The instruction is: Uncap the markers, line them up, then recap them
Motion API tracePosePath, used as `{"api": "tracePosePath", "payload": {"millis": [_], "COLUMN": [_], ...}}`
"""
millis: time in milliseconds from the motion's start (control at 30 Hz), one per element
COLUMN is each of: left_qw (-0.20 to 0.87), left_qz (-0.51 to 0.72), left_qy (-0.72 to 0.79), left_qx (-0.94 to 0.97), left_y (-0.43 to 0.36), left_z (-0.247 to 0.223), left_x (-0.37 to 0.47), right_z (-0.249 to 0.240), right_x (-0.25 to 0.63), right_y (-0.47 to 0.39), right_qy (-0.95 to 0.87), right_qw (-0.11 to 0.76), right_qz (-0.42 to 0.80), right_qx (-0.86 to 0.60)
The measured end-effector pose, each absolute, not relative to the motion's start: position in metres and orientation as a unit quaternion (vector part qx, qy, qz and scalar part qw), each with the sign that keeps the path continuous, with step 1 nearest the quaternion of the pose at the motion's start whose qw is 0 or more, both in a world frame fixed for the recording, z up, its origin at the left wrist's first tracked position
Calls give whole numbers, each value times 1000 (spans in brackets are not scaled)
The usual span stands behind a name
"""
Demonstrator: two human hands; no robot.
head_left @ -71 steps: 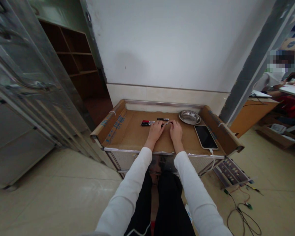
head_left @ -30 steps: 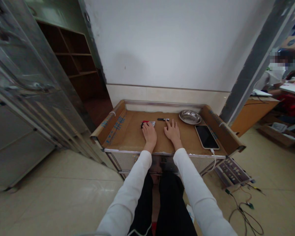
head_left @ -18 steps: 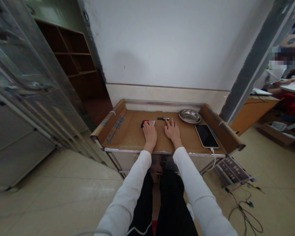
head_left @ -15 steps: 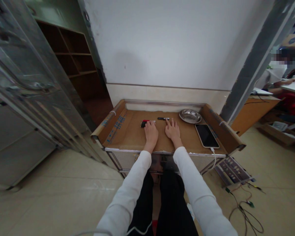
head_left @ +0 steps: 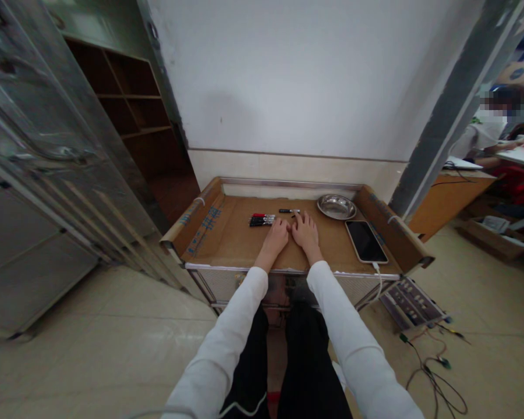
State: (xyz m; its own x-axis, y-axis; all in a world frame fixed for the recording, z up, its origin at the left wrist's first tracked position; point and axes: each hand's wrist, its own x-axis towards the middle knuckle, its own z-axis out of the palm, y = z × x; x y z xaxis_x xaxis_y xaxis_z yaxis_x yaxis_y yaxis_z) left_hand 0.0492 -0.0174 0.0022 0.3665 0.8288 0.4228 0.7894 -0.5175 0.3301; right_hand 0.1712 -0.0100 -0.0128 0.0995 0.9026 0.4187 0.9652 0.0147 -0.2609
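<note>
The left hand [head_left: 276, 237] has its fingers curled in, and the right hand [head_left: 305, 233] sits just beside it, fingers reaching forward and a little apart; whether either grips anything beneath cannot be told, since the fingertips and palms hide the space there. Just beyond the right fingertips lies a single black pen [head_left: 284, 210], too close for contact to be settled. Its long axis runs left to right, roughly along the back edge of the tabletop [head_left: 227, 244], its black end pointing left and its paler end right. To its left and slightly nearer the person is a row of pens: a red pen [head_left: 258, 215] at the far side, with black pens [head_left: 257, 222] on the near side, all lying flat along much the same axis, coloured ends leftward, pale ends toward the hands. Judging by how they lie, the row is already neatly side by side, while the single pen remains outside it. Farther right, a metal dish [head_left: 337, 207] stands near the back corner, and nearer the front lies a phone [head_left: 367, 241], its white cable [head_left: 379, 285] hanging over the edge.
</note>
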Motion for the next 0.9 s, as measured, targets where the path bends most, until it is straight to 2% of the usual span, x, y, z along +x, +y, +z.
{"api": "tracePosePath", "payload": {"millis": [300,567,767,900], "left_qw": [46,-10,71,84], "left_qz": [267,301,361,385], "left_qy": [502,485,395,392], "left_qx": [821,821,842,831], "left_y": [3,13,18,21], "left_z": [-2,10,5,1], "left_x": [55,66,62,60], "right_z": [-1,0,-12,-20], "right_x": [171,172,178,182], "right_y": [-15,-15,-5,3], "right_qy": [-665,-665,-677,-687], "right_qw": [236,233,318,396], "right_qz": [-70,-84,-64,-39], "right_qx": [-705,-704,-661,-608]}}
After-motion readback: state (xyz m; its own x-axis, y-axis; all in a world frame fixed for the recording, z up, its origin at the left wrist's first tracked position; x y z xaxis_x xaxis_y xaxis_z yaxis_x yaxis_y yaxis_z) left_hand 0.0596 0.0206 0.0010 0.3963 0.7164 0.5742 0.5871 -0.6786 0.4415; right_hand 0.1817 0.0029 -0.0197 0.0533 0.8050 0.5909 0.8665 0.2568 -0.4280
